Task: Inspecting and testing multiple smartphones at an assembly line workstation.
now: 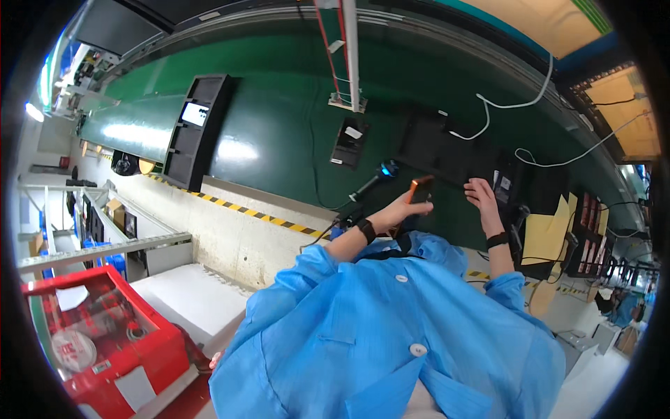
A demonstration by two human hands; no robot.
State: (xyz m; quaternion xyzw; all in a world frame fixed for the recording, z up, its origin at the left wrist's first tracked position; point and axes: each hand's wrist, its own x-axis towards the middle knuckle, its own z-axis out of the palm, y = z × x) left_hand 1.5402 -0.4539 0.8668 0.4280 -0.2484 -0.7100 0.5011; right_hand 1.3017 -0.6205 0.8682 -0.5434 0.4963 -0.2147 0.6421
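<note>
My left hand point(396, 212) is closed around a smartphone point(421, 187) with an orange edge and a dark face, held above the near side of the green bench. My right hand point(483, 200) is raised with its fingers loosely apart and nothing in it. Beyond the right hand lies a dark tray point(436, 143), and a black device with a small white label point(504, 183) is just beside that hand. A handheld scanner point(373, 180) with a lit blue end rests left of the phone, near the bench's front edge.
A long black tray point(202, 133) holding a bright-screened phone point(195, 114) crosses the bench at left. A dark stand point(347, 142) sits below a white post point(350, 56). White cables point(516, 105) hang at right near yellow sheets point(546, 234). A red case point(115, 342) stands at lower left.
</note>
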